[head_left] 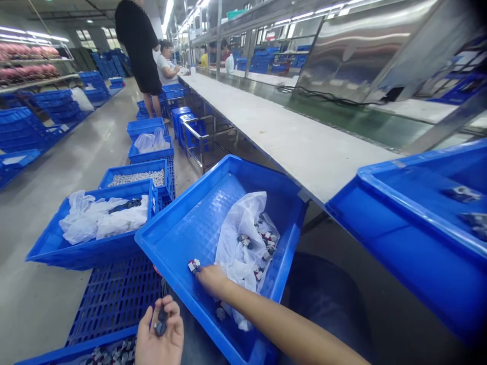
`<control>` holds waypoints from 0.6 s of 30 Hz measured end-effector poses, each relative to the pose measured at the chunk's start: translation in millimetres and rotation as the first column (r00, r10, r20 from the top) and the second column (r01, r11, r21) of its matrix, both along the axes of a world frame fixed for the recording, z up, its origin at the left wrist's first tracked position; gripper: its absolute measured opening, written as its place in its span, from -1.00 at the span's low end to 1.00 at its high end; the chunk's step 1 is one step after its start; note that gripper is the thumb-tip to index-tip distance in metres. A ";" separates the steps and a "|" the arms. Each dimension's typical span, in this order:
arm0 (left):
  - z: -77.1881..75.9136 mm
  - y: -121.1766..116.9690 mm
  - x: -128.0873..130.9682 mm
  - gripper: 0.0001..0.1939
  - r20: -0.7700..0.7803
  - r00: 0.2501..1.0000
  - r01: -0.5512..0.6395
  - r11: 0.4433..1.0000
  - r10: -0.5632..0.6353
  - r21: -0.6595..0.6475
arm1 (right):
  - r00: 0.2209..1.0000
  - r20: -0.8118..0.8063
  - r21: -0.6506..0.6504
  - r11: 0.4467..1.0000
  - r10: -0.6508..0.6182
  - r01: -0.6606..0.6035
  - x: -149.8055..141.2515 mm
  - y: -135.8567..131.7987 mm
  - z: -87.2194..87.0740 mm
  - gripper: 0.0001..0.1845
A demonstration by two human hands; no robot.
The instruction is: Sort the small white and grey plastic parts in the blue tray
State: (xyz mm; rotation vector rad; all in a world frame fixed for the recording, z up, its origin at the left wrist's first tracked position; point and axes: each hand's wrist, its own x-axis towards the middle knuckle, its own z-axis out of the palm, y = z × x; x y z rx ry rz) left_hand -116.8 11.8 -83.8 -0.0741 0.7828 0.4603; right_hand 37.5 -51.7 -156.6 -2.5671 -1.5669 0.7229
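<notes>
A blue plastic crate (182,233) leans tilted in front of me, with a crumpled white plastic bag (243,238) inside it. Several small grey, red and white parts (266,243) lie on the bag. My right hand (211,279) reaches into the crate and pinches one such small part (194,265) at its fingertips, just left of the bag. My left hand (160,337) is low at the bottom edge, cupped around a few small dark parts (160,324). Below it another blue crate (76,352) holds several more of the parts.
A long white workbench (289,137) with a green conveyor belt (353,119) runs away on the right. A large blue crate (414,233) sits at its near end. More blue crates (91,238) with bags stand on the floor to the left. People stand and sit far up the aisle.
</notes>
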 end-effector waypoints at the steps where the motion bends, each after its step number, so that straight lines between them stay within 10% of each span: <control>1: -3.7 1.5 -1.4 -0.67 -0.038 0.999 0.034 0.999 -0.034 0.013 | 1.000 -0.009 -0.005 1.000 0.009 -0.009 0.0 -1.8 -0.4 -0.85; 10: -3.6 1.0 11.6 -0.63 -0.100 0.990 0.114 0.986 -0.102 0.124 | 0.986 -0.157 0.129 0.991 0.052 -0.031 -2.8 -18.0 4.4 -0.78; 18: -0.5 -13.8 29.2 -0.58 -0.073 0.990 0.127 0.991 -0.124 0.051 | 0.897 -0.441 0.543 0.799 0.011 0.257 0.1 -46.6 88.9 -0.86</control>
